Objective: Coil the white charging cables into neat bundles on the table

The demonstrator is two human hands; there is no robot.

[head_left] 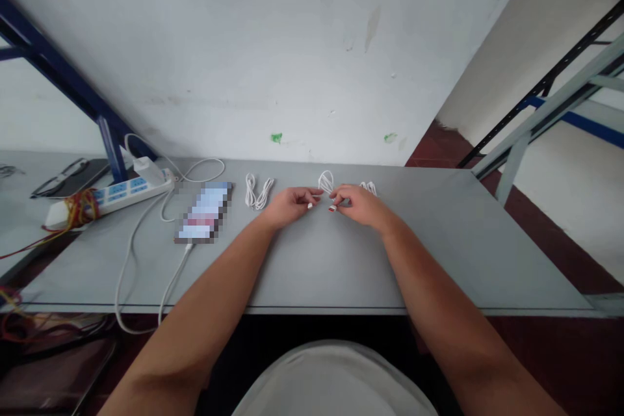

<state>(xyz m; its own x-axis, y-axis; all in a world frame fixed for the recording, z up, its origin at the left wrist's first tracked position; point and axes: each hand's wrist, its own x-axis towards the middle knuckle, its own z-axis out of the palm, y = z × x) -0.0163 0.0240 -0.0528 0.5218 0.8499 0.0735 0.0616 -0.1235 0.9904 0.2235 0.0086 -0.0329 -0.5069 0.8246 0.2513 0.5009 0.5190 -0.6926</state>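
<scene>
Left hand [291, 206] and right hand [358, 205] sit close together, fingers curled, grip unclear, cannot tell if clenched on the white coiled cable [325, 182] right at the fingertips, on the grey bench [453, 253], with other white cable coils [257, 192] either side.

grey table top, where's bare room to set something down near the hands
Widest bare patch: the grey table top right of the right hand, bordered by the white cable coil behind. Another lies in front of the left hand. Crowded: the left end, with the power strip, pixelated phone and loose white cable.
</scene>
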